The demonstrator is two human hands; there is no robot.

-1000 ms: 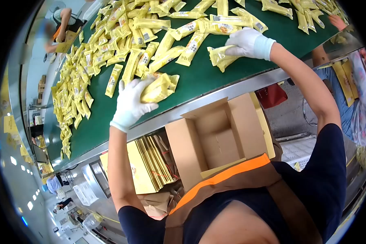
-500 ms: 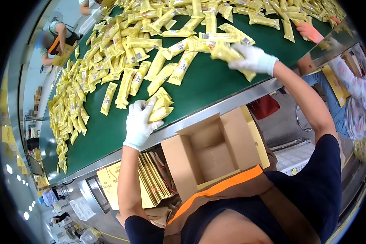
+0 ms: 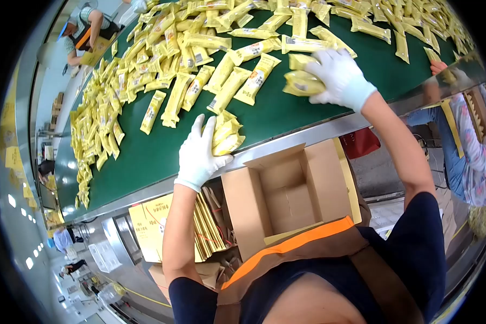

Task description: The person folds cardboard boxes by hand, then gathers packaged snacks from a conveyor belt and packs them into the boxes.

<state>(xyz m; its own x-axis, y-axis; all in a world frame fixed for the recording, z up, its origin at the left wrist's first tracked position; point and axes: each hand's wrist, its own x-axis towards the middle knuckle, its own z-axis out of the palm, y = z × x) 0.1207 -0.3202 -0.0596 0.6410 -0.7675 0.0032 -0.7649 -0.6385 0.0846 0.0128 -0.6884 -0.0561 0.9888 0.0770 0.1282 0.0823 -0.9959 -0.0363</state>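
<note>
My left hand (image 3: 201, 154), in a white glove, is wrapped round a small bunch of yellow snack packets (image 3: 227, 133) near the belt's front edge. On the right, my gloved right hand (image 3: 337, 76) grips another bunch of yellow packets (image 3: 303, 82), its fingers over their right ends. Between my hands and beyond them, many loose yellow packets (image 3: 257, 79) lie on the green conveyor belt (image 3: 270, 120). Below the belt, an open cardboard box (image 3: 291, 202) stands in front of my body, and its visible inside holds nothing.
Folded yellow cartons (image 3: 183, 227) stand left of the box. The metal rail (image 3: 200, 186) edges the belt. A co-worker (image 3: 472, 146) stands at the right, and another person (image 3: 89, 32) works across the belt at the upper left. A red bag (image 3: 362, 143) hangs below the rail.
My right hand has turned its packets from slanting to side by side, still above the belt. My left hand keeps its bunch. The whole view has shifted slightly.
</note>
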